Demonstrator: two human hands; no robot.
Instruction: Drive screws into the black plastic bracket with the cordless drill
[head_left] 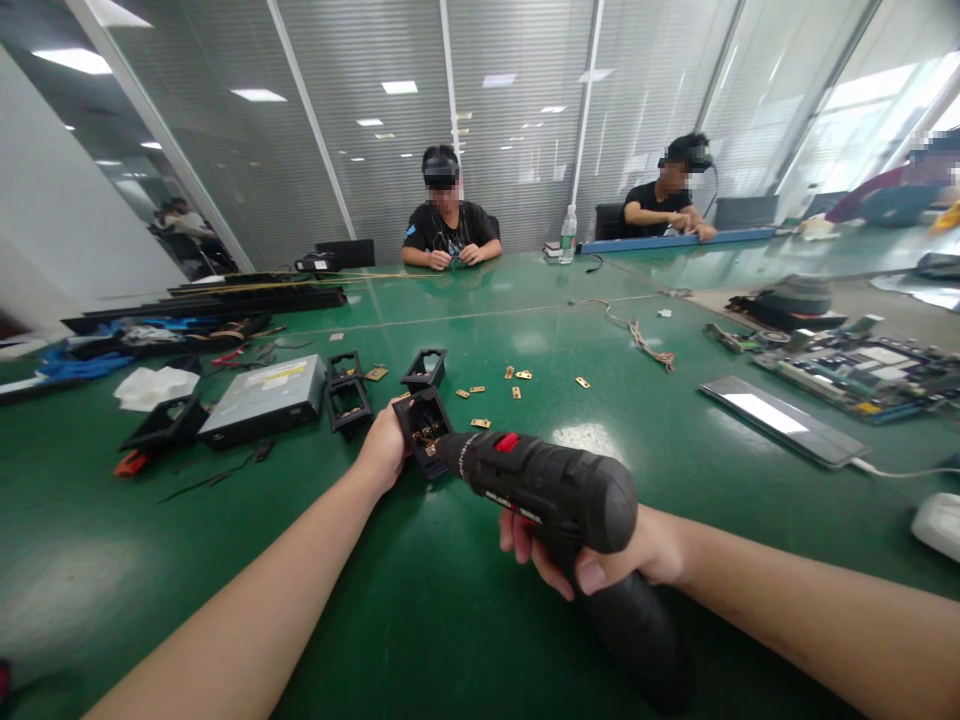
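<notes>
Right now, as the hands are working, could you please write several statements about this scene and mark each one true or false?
1. The left hand holds a black housing. True.
2. The right hand holds a power drill. True.
3. The power drill points away from the black housing. False: it points toward the housing's open side.
4. Small brass-coloured pieces lie on the table. True.
5. The table is white. False: it is green.
</notes>
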